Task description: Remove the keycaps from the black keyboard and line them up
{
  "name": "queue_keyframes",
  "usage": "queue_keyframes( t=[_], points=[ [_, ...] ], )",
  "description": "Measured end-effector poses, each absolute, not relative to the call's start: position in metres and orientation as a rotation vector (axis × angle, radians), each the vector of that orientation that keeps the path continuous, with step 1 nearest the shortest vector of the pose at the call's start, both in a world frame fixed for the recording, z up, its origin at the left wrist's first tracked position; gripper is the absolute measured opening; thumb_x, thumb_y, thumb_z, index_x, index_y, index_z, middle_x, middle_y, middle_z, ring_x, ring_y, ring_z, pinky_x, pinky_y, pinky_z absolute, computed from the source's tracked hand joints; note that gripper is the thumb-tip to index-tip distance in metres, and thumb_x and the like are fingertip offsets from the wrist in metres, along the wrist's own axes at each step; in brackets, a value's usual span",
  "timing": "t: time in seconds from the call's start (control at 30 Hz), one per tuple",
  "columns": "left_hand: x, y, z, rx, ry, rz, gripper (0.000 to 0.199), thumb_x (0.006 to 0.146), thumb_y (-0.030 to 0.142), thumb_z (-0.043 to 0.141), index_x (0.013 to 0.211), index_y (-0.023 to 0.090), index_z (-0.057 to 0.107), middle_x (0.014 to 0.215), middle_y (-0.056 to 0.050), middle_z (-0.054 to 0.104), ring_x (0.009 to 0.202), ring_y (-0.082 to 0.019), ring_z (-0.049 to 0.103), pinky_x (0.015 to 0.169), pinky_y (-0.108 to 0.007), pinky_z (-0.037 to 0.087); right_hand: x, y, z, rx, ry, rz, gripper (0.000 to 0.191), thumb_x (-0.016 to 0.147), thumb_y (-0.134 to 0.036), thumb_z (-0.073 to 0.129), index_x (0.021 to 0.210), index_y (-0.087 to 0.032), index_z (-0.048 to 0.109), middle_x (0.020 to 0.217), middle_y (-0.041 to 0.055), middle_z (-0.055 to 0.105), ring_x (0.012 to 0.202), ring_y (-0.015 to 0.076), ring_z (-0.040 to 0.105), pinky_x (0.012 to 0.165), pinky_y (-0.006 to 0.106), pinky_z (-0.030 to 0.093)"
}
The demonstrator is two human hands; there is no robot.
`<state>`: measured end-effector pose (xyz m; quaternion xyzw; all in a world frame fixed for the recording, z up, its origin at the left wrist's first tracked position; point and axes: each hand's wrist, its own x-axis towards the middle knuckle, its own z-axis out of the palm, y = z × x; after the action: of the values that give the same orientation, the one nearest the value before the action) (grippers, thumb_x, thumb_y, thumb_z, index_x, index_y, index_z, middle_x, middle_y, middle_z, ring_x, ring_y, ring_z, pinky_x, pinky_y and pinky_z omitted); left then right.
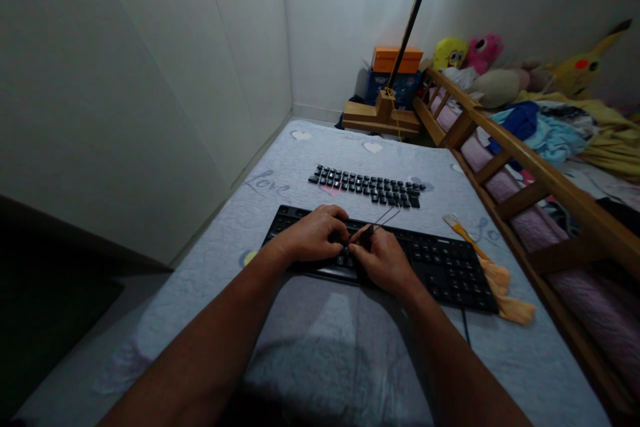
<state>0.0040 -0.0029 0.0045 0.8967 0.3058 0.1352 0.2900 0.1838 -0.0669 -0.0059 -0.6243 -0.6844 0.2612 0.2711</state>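
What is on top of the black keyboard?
Both the left hand and the right hand, holding a thin-wired tool, are over the keyboard. The part beneath them is covered.

Black plastic keyboard [435,273] here, dull sheen on it! Wrinkled, matt cloth [310,340] underneath. And that railing [565,193], smooth varnished wood!

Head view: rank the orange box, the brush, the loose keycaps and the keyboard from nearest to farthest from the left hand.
From the left hand:
1. Keyboard: directly under it.
2. Loose keycaps: just beyond the keyboard.
3. Brush: right, past the keyboard's far edge.
4. Orange box: farthest, by the back wall.
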Motion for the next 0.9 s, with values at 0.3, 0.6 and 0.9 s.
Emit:
queue_keyframes(
  t=[0.3,0.6,0.9],
  points=[
    [0.0019,-0.0014,0.0011,2.368,0.810,0.359,0.019,0.073,0.027,0.073,0.091,0.020,0.073,0.124,-0.008,0.055,0.120,-0.026,0.050,0.105,-0.038,0.040,0.1848,-0.0659,-0.0068,-1.642,-1.767,0.787,0.008,0.079,-0.017,0.061,0.081,-0.015,0.067,0.079,0.0053,0.068,0.075,0.0182,0.062,0.070,0.029,0.045],
    [0.0043,-0.0018,0.0044,2.361,0.825,0.396,0.017,0.075,0.024,0.073,0.091,0.019,0.075,0.120,-0.009,0.061,0.116,-0.025,0.055,0.103,-0.038,0.041,0.1882,-0.0703,-0.0090,-1.513,-1.787,0.644,0.008,0.077,-0.020,0.060,0.080,-0.018,0.067,0.080,0.0044,0.066,0.078,0.0192,0.060,0.074,0.032,0.045],
    [0.0063,0.0003,0.0002,2.315,0.829,0.498,0.014,0.073,0.020,0.075,0.087,0.018,0.074,0.112,-0.007,0.065,0.106,-0.021,0.059,0.098,-0.035,0.045,0.1923,-0.0744,-0.0080,-1.494,-1.524,0.593,0.006,0.071,-0.016,0.051,0.070,-0.020,0.055,0.072,0.0003,0.055,0.069,0.0162,0.054,0.067,0.029,0.043]
  ],
)
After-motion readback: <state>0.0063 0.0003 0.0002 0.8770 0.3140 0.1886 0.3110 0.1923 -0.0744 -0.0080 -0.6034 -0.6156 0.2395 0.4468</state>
